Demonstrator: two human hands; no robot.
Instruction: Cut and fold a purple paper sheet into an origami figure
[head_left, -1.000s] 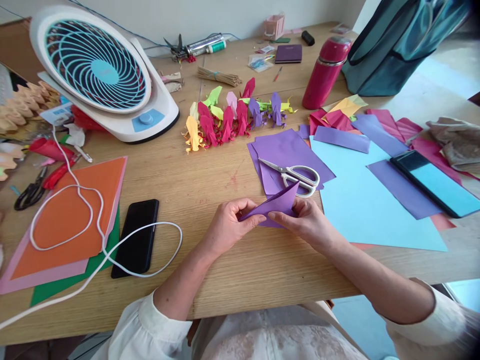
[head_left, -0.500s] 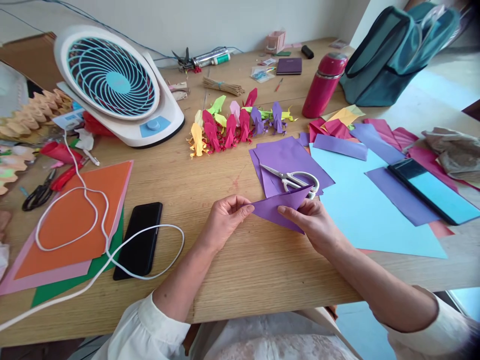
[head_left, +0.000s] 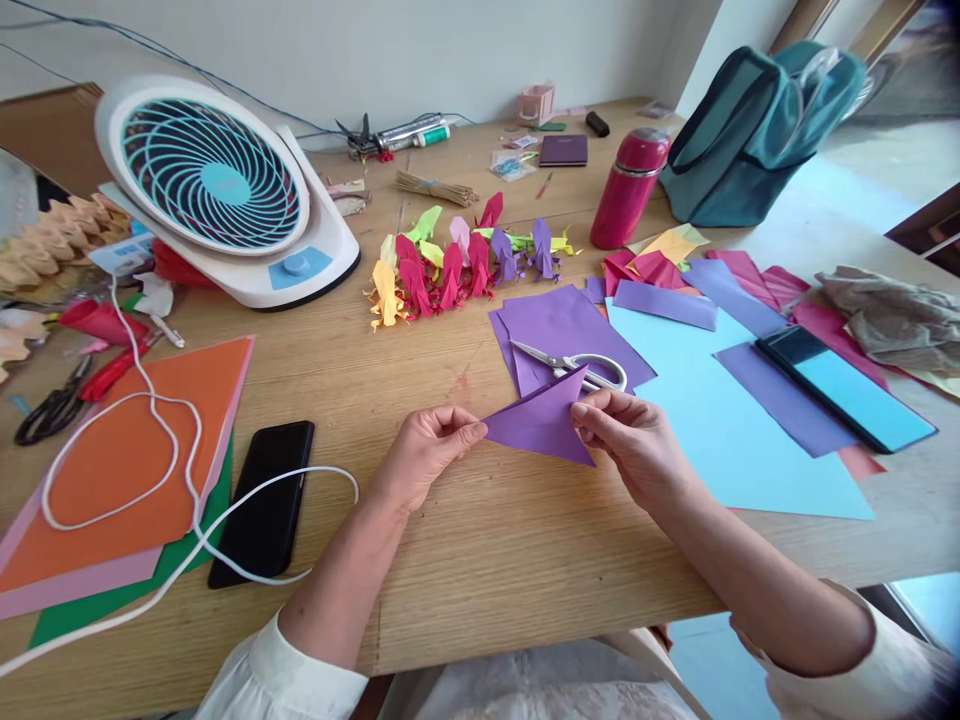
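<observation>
A purple sheet of paper, folded into a triangle [head_left: 544, 420], is held just above the wooden table between both hands. My left hand [head_left: 435, 448] pinches its left corner between thumb and fingers. On the other side, my right hand [head_left: 630, 435] is closed at the paper's right edge, thumb against fingertips. Behind the folded paper lie white-handled scissors [head_left: 600, 372], blades pointing left, on a stack of purple paper sheets [head_left: 559, 315]. Part of the scissors is hidden by the paper and the right hand.
Several folded paper figures [head_left: 450, 275] stand further back. A white fan [head_left: 289, 240] and orange paper [head_left: 142, 460] are on the left, near a black phone [head_left: 266, 500] crossed by a white cable. On the right are light-blue paper [head_left: 757, 440], another phone [head_left: 847, 385] and a pink flask [head_left: 630, 190].
My right hand has shifted from holding the triangle's face to its right edge, and the paper's upper edges have parted slightly. The whole view has shifted a little.
</observation>
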